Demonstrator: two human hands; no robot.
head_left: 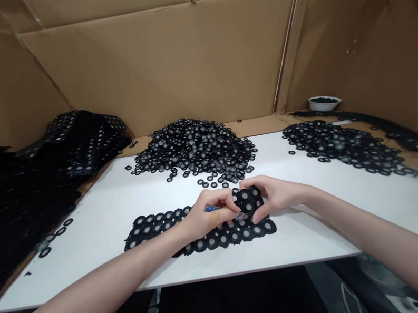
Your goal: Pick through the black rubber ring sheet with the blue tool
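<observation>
Head view: I count one white bowl (324, 103) holding dark bits, off to the right of the central heap of black rings (191, 148), and a second heap (335, 143) beside it. In front of that central heap, the left hand (210, 212) closes on small blue-handled snips (213, 208), while the right hand (275, 193) pinches a joined black ring strip (202, 235) lying on the white board (91, 267). Cardboard walls (173, 61) surround the board.

Left hand (208, 214) and right hand (275, 193) curl close together.
</observation>
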